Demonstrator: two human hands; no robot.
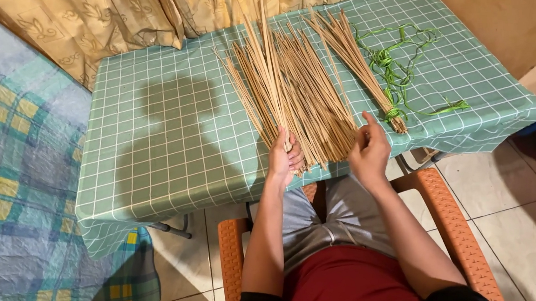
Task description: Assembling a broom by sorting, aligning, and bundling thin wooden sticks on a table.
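Nearest the camera: a person sits on an orange woven chair at the table's front edge, wearing grey shorts and a red top, forearms reaching forward.
Left hand: closed around the near ends of a handful of thin bamboo sticks, which rise off the cloth and lean away toward the curtain.
Right hand: loosely open, thumb up and fingers curled, at the near ends of the loose stick pile; whether it pinches a stick I cannot tell.
Loose stick pile: fanned flat on the cloth between the two hands, near ends at the front edge.
Tied bundle: to the right of the pile, bound at its near end with green strip.
Spare green strips: tangled just beyond and beside the tied bundle.
Surface: a table under a green checked cloth.
Far edge: a beige patterned curtain hangs onto the table's back.
Doing it well, as I judge it: keep the left grip firm and low, level the near ends before adding more, and feed sticks across singly so none cross or slide off the front.
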